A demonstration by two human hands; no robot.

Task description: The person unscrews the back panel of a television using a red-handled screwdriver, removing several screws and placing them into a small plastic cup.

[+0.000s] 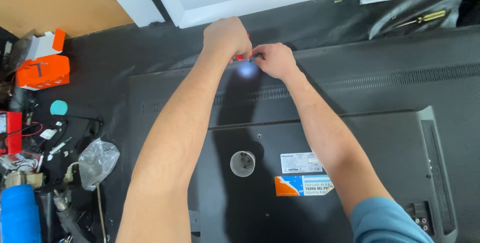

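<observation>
Both arms stretch forward over the television's back panel (350, 138); the left hand (227, 37) has its fingers curled around a red-handled screwdriver (243, 56) at the matte black plastic's top edge, and the right hand (274, 59) pinches its tip. A small round cup (242, 163) sits on the panel, a crumpled plastic bag (97, 162) on the desk (115, 53)

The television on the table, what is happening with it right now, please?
A person leans over a black flat television lying face down. The left hand grips a red-handled tool at the set's upper edge, and the right hand steadies its tip beside a small bright light. A small round cup stands on the back panel. A screwdriver lies apart.
</observation>
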